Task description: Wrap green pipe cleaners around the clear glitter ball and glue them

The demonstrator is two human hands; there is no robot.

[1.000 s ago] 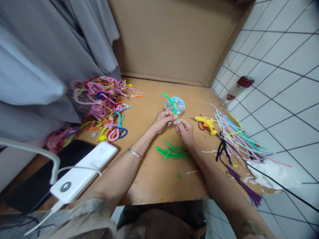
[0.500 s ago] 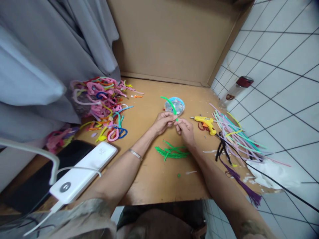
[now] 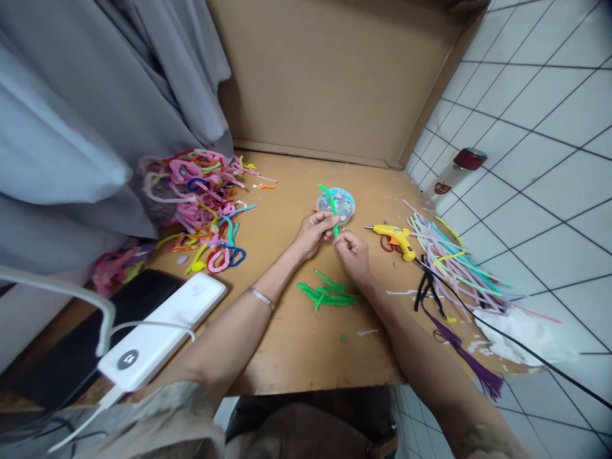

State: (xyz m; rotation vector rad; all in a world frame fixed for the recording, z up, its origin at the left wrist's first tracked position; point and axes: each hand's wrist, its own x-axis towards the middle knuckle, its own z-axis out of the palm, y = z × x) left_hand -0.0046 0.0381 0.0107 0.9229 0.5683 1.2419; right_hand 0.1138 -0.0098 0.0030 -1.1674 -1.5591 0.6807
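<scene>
Between my hands is a green pipe cleaner [image 3: 329,195], its free end curving up and to the left in front of a small round tub [image 3: 346,203] with a blue rim. My left hand [image 3: 313,233] pinches it partway along, thumb on top. Just below, my right hand [image 3: 352,251] is closed at its lower end, with the fingertips pressed together. Several short green pipe cleaners [image 3: 329,296] lie in a loose pile on the table under my wrists.
A yellow glue gun [image 3: 394,238] lies to the right, beside long pastel pipe cleaners [image 3: 442,258] and a purple tassel [image 3: 461,350]. Tangled colourful pipe cleaners [image 3: 191,185] heap up at the left. Nearer sit a white power bank [image 3: 165,331] and a clear bottle [image 3: 449,178] stands by the tiles.
The green pipe cleaner stands more upright, its tip shifted right. My right hand has moved slightly down and left, showing more of the stem between both hands.
</scene>
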